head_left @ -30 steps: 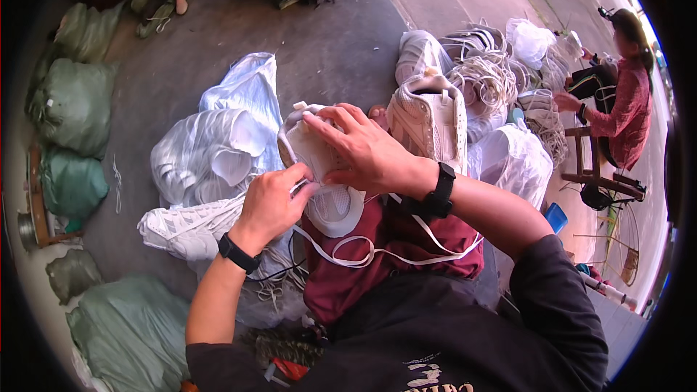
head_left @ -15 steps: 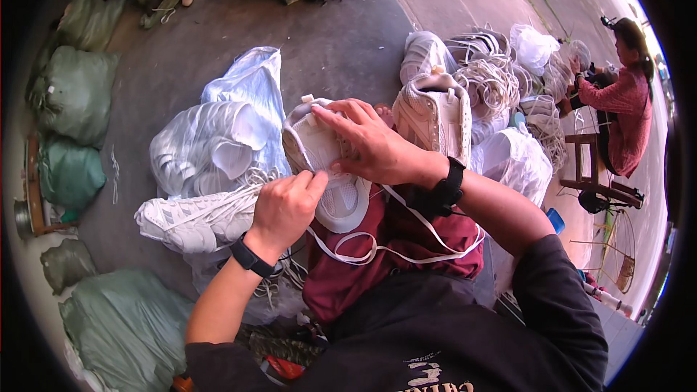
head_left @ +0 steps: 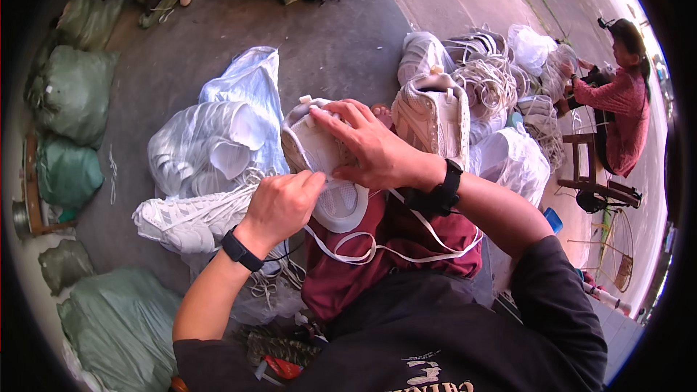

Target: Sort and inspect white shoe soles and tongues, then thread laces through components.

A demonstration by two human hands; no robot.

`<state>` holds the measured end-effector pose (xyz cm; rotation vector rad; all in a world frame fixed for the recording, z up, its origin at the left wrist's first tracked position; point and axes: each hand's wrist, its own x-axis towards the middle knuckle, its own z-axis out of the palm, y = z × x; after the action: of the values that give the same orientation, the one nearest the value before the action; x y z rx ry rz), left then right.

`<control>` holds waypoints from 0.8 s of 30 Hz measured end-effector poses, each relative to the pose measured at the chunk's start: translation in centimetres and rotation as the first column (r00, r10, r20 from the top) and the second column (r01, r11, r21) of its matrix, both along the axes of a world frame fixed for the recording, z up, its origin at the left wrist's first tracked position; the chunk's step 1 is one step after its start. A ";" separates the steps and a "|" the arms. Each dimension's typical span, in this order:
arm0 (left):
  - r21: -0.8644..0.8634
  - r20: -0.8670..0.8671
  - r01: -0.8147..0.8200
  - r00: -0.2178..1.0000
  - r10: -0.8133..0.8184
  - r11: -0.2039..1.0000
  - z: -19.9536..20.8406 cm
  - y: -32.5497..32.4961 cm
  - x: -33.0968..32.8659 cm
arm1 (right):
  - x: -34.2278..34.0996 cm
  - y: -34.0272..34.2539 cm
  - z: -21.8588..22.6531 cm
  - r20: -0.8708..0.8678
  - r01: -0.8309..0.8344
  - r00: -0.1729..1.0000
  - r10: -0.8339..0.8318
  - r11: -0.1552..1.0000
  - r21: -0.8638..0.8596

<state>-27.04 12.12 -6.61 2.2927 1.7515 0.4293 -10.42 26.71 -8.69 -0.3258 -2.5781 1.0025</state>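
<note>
A pale off-white sneaker [head_left: 338, 207] rests on my lap, its toe toward me. Over its collar and tongue lies my right hand [head_left: 377, 147], gripping it with the fingers along the opening and the thumb by the lacing area. My left hand [head_left: 282, 205] is closed in a pinch against the sneaker's left side; what sits between its fingertips is hidden. A white shoelace [head_left: 428, 255] loops across my dark red trousers and runs up toward the sneaker on both sides. Just beyond my right forearm stands a matching sneaker [head_left: 431, 117].
Left of my lap are bagged white shoe parts [head_left: 200, 141] and a laced white shoe stack [head_left: 174, 223]. Bundled laces [head_left: 485, 86] and shoes lie at the right, with a plastic bag [head_left: 512, 163]. Green sacks [head_left: 76, 94] line the far left. A seated co-worker [head_left: 617, 101] handles things near a wooden stool [head_left: 581, 163].
My left forearm has swung slightly outward, while its fingertips stay at the sneaker's side. My right hand has barely moved. The co-worker's hands have shifted a little.
</note>
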 end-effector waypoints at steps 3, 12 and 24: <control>-0.016 0.063 -0.040 0.997 0.041 0.999 0.1 0.0 -0.1 | -0.2 -0.3 0.0 -0.005 0.029 1.000 -0.029 0.999 0.015; -0.067 0.139 -0.051 0.988 0.060 0.996 -0.3 1.3 0.1 | 0.4 0.4 -0.5 -0.043 0.025 0.999 -0.026 0.999 -0.029; 0.177 -0.123 -0.069 0.988 0.092 0.982 -0.4 0.7 1.8 | 1.2 1.1 -1.1 -0.085 0.007 0.996 -0.019 0.991 -0.131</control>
<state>-25.29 12.80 -7.03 2.4240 1.9458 0.4726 -9.20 27.81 -9.75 -0.3252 -2.4359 1.1580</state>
